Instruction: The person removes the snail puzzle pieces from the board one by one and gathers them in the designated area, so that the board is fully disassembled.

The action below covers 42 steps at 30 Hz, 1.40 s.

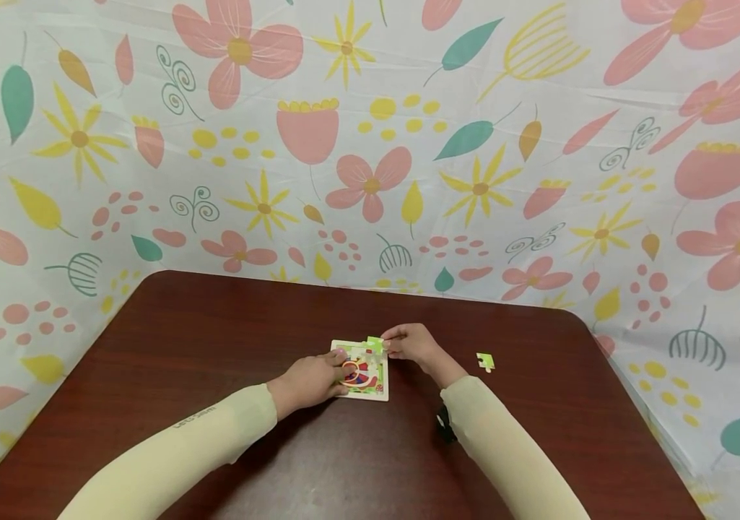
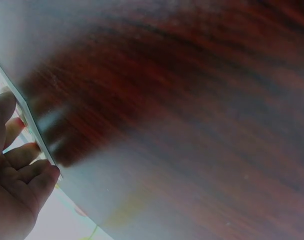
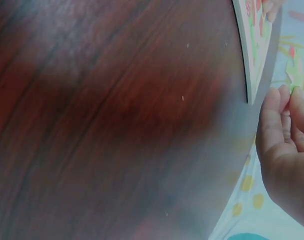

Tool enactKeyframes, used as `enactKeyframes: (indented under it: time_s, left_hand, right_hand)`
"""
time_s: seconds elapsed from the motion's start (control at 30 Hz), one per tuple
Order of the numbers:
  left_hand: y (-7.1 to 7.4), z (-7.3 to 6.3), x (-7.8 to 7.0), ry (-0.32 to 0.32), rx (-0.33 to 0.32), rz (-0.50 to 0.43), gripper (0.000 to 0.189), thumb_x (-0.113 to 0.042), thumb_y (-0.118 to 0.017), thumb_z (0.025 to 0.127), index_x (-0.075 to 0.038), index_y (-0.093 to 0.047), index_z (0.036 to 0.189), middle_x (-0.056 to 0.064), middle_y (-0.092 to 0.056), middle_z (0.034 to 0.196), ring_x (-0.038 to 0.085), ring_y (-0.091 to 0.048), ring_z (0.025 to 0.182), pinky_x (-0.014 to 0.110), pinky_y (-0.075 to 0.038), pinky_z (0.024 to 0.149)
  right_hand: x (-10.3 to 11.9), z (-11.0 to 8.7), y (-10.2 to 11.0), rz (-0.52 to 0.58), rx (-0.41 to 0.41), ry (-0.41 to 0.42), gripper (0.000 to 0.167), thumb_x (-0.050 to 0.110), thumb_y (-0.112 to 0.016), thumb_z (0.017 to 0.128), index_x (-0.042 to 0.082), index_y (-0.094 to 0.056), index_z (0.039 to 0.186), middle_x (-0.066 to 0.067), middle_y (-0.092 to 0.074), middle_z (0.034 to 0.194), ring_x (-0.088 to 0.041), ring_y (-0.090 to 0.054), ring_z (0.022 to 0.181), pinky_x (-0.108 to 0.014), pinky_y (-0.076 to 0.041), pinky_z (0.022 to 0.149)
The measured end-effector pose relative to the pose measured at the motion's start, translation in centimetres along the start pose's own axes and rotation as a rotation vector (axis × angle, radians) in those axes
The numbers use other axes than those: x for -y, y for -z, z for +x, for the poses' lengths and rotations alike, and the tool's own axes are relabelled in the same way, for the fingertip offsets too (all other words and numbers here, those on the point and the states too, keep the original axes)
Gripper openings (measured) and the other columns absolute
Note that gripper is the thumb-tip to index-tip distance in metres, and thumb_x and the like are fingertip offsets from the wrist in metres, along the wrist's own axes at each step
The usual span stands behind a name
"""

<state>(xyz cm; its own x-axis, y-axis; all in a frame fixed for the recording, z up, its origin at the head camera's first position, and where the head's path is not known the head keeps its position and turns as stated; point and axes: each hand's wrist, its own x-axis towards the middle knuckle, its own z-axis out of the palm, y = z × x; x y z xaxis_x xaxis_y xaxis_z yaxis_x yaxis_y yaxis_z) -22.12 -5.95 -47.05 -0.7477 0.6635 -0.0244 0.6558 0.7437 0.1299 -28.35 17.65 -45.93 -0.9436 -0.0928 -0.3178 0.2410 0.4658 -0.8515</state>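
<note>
A small square jigsaw puzzle board (image 1: 377, 396) with a pale frame and a colourful picture lies on the table. My left hand (image 1: 310, 380) rests on its left side with the fingers spread over the picture. In the left wrist view, the fingers of that hand (image 2: 24, 185) reach across the board's edge. At the board's top right corner, my right hand (image 1: 414, 344) pinches a green puzzle piece (image 1: 375, 342) between thumb and fingers. The right wrist view shows this piece (image 3: 295, 75) raised at the fingertips, beside the board (image 3: 250, 75).
Another green puzzle piece (image 1: 486, 360) lies on the table to the right of my right hand. The dark brown wooden table (image 1: 227, 318) ends at the back against a flower-printed cloth (image 1: 370, 144). A small black object (image 1: 445, 425) shows under the right sleeve.
</note>
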Motion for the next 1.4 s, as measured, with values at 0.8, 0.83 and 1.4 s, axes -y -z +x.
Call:
enactKeyframes:
  time_s: [0.8,0.83,1.4]
  left_hand:
    - [0.0,-0.2,0.0,-0.012,-0.015,0.020,0.046,-0.036,-0.064,0.100,-0.014,-0.064,0.140,0.016,-0.057,0.151,0.027,-0.054,0.143,0.041,-0.058,0.099]
    - [0.0,-0.2,0.0,-0.011,-0.014,0.021,0.046,-0.036,-0.064,0.100,-0.014,-0.064,0.140,0.016,-0.057,0.151,0.027,-0.054,0.143,0.041,-0.058,0.099]
    - [-0.3,0.0,0.1,0.017,0.006,-0.003,0.048,-0.037,-0.065,0.099,-0.015,-0.063,0.142,0.014,-0.054,0.154,0.026,-0.052,0.145,0.040,-0.059,0.096]
  right_hand:
    - [-1.4,-0.6,4.4,0.020,-0.003,0.040,0.023,0.004,-0.065,0.099,-0.008,-0.068,0.118,-0.013,-0.072,0.104,-0.013,-0.070,0.083,-0.034,-0.063,0.085]
    - [-1.5,-0.6,4.5,0.022,-0.003,0.040,0.023,0.004,-0.065,0.099,-0.008,-0.068,0.118,-0.013,-0.073,0.103,-0.013,-0.070,0.083,-0.034,-0.063,0.085]
    - [-0.8,-1.6,7.9,-0.021,0.033,0.059,0.026,0.006,-0.065,0.099,-0.011,-0.067,0.120,-0.008,-0.072,0.101,-0.011,-0.071,0.085,-0.041,-0.062,0.093]
